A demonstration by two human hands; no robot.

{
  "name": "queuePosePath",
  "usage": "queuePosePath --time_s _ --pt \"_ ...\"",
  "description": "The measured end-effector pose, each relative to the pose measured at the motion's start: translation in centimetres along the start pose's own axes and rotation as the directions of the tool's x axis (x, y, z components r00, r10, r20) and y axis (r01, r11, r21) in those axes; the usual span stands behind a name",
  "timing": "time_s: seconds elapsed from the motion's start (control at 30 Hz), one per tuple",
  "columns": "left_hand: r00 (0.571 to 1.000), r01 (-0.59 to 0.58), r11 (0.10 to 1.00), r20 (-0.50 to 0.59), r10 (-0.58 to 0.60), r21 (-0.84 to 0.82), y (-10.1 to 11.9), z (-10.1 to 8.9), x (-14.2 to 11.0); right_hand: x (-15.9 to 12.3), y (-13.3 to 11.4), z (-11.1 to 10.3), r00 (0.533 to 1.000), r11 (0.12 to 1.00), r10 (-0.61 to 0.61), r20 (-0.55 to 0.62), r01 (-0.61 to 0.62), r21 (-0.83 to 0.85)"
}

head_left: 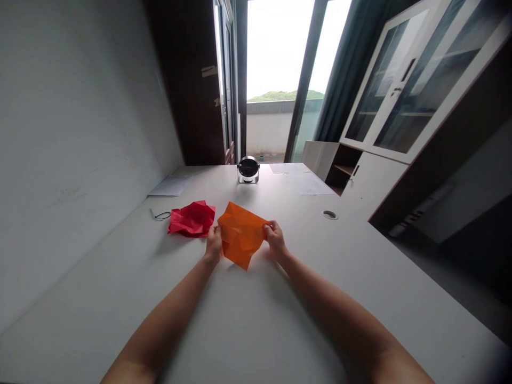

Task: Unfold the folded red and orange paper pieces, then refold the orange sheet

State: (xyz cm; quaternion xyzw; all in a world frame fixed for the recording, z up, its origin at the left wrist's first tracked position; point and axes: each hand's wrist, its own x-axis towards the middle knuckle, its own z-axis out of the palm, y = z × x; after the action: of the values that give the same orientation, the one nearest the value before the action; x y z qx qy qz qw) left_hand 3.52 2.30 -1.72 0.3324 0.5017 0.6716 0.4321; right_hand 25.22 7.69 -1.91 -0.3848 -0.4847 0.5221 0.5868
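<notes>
Between my two hands an orange sheet of thin paper (242, 234) is held up just above the white table (248, 330). It is creased, and one corner points down toward me. My left hand (214, 242) is closed on its left edge, thumb on top. On the opposite edge my right hand (275, 238) pinches the paper near its right corner. A crumpled red sheet of paper (192, 218) lies on the table just left of my left hand. Beyond the red sheet's left end is a thin black loop with a pale tag (162, 215).
At the table's far edge stands a round black lamp-like device (248, 167) on a silver stand. White papers (308, 184) lie at the back right, another paper (171, 185) by the left wall. A round cable hole (329, 215) is at the right. Glass-door cabinets (394, 90) stand beyond.
</notes>
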Motion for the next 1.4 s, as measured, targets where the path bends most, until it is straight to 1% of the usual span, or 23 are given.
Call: queuePosePath --time_s 0.07,0.1,0.17,0.2,0.23,0.3,0.4,0.47,0.53,0.6,0.67,0.77,0.83,0.97,1.03,1.1,1.17,1.2,1.23,1.27,1.33,1.4 --pt "0.987 -0.085 0.984 -0.125 0.105 0.155 0.2 0.0 -0.4 -0.1 -0.1 0.1 1.0 0.999 0.023 -0.001 -0.023 0.033" --pt "0.971 -0.134 0.963 -0.162 0.174 0.232 0.3 0.0 -0.5 -0.2 -0.1 0.1 1.0 0.998 0.027 -0.006 -0.027 0.05" --pt "0.952 -0.207 0.919 -0.147 0.268 0.335 0.6 0.1 -1.0 -0.1 0.0 0.1 0.999 0.997 0.028 -0.016 -0.027 0.077" --pt "0.952 -0.223 0.911 -0.123 0.28 0.347 0.7 0.2 -1.1 0.0 0.1 0.1 0.999 0.996 0.027 -0.019 -0.025 0.084" --pt "0.957 -0.225 0.911 -0.096 0.272 0.345 0.8 0.3 -1.3 0.1 0.2 0.0 0.999 0.996 0.024 -0.022 -0.022 0.086" --pt "0.973 -0.192 0.918 -0.053 0.224 0.347 0.9 0.5 -1.5 0.2 0.4 -0.1 1.0 0.997 0.014 -0.026 -0.012 0.08" --pt "0.984 -0.155 0.91 -0.025 0.178 0.384 0.8 0.6 -1.4 0.3 0.5 -0.2 1.0 0.998 0.001 -0.03 0.001 0.069" --pt "0.978 -0.178 0.906 -0.036 0.208 0.383 0.6 0.4 -1.0 0.5 0.5 -0.4 0.999 0.998 -0.002 -0.048 0.005 0.064" --pt "0.966 -0.202 0.914 -0.081 0.244 0.351 0.5 0.0 -0.4 0.7 0.4 -0.6 0.996 0.998 -0.004 -0.09 0.01 0.064" --pt "0.969 -0.178 0.947 -0.12 0.216 0.267 0.3 -0.4 0.1 1.0 0.4 -0.9 0.99 0.997 -0.002 -0.138 0.012 0.072" --pt "0.984 -0.116 0.986 -0.12 0.131 0.124 0.2 -0.7 0.6 1.3 0.4 -1.2 0.987 0.996 0.011 -0.163 0.004 0.09" --pt "0.993 -0.034 0.998 -0.115 0.027 -0.056 0.3 -0.9 0.9 1.6 0.7 -1.4 0.987 0.991 0.042 -0.153 -0.022 0.128" --pt "0.993 0.002 0.995 -0.115 -0.014 -0.1 0.4 -0.9 0.9 1.7 0.8 -1.4 0.991 0.987 0.057 -0.125 -0.037 0.157" --pt "0.996 0.089 0.995 0.015 -0.089 -0.052 0.9 -0.9 0.9 1.7 0.9 -1.4 0.993 0.978 0.074 -0.097 -0.054 0.203" --pt "0.998 0.064 0.998 0.019 -0.064 -0.016 1.2 -1.1 1.2 1.7 0.9 -1.5 0.993 0.978 0.072 -0.094 -0.052 0.204" --pt "0.999 -0.012 1.0 -0.033 0.012 -0.006 1.8 -1.6 1.8 1.6 0.8 -1.6 0.994 0.98 0.073 -0.076 -0.057 0.19" --pt "0.992 -0.077 0.997 -0.103 0.075 -0.02 2.8 -2.7 2.8 1.6 0.8 -1.6 0.995 0.983 0.082 -0.057 -0.072 0.168" --pt "0.984 -0.101 0.994 -0.151 0.093 -0.043 3.5 -3.4 3.4 1.5 0.8 -1.6 0.995 0.984 0.088 -0.048 -0.079 0.159" --pt "0.972 -0.097 0.994 -0.219 0.083 -0.055 4.2 -4.4 4.1 1.5 0.7 -1.5 0.995 0.985 0.093 -0.042 -0.086 0.152" --pt "0.947 -0.095 0.994 -0.312 0.074 -0.051 4.9 -5.4 4.7 1.4 0.7 -1.5 0.995 0.985 0.098 -0.035 -0.092 0.145" --pt "0.871 -0.091 0.996 -0.486 0.076 -0.006 6.1 -7.7 5.7 1.3 0.5 -1.4 0.994 0.986 0.104 -0.02 -0.101 0.133" --pt "0.801 -0.056 0.995 -0.592 0.094 0.081 6.9 -9.9 6.4 1.3 0.4 -1.3 0.994 0.987 0.107 -0.009 -0.105 0.123"
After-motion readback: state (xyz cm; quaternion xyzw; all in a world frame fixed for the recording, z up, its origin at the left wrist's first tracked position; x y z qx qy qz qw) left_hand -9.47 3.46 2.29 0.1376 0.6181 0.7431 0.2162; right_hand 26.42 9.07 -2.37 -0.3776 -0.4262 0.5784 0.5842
